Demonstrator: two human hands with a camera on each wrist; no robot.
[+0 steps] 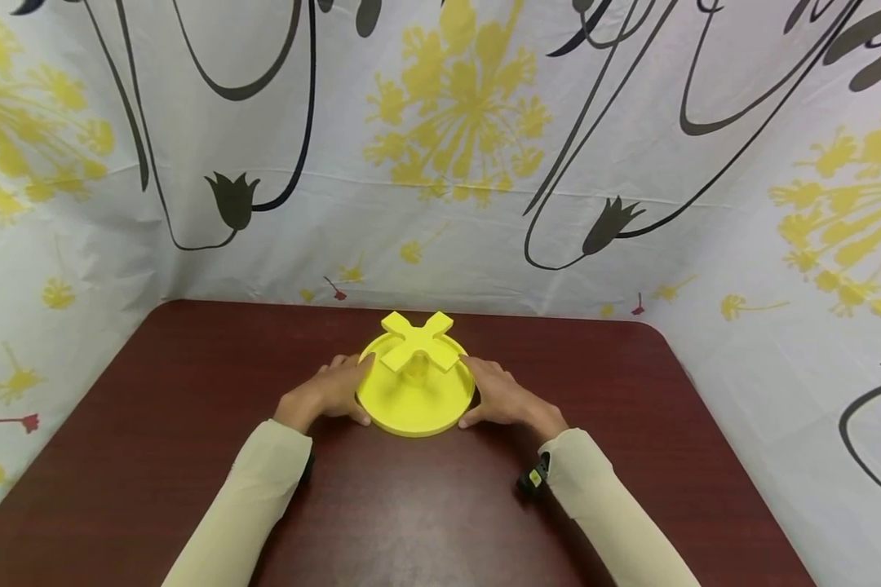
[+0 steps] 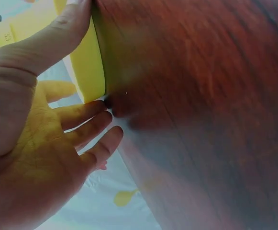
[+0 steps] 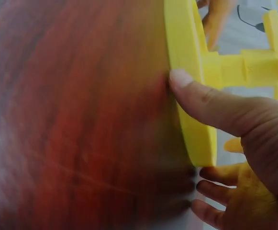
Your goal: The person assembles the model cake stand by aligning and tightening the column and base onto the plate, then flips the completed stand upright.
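A yellow round stand (image 1: 414,412) sits on the table, its shallow dish-like base carrying a short post and a flat cross-shaped top (image 1: 418,342). My left hand (image 1: 330,387) holds the base's rim from the left, thumb in front and fingers round the far side. From the right, my right hand (image 1: 502,391) grips the opposite rim the same way. In the left wrist view, the thumb lies along the yellow rim (image 2: 88,67) and some fingertips reach the tabletop. The right wrist view has the thumb tip pressed against the rim (image 3: 189,52), with the post and cross beyond.
The dark red-brown wooden table (image 1: 411,514) has rounded far corners. Behind it and along both sides hangs a white cloth (image 1: 382,269) printed with yellow flowers and dark stems. A dark strap device (image 1: 534,478) is on the right wrist.
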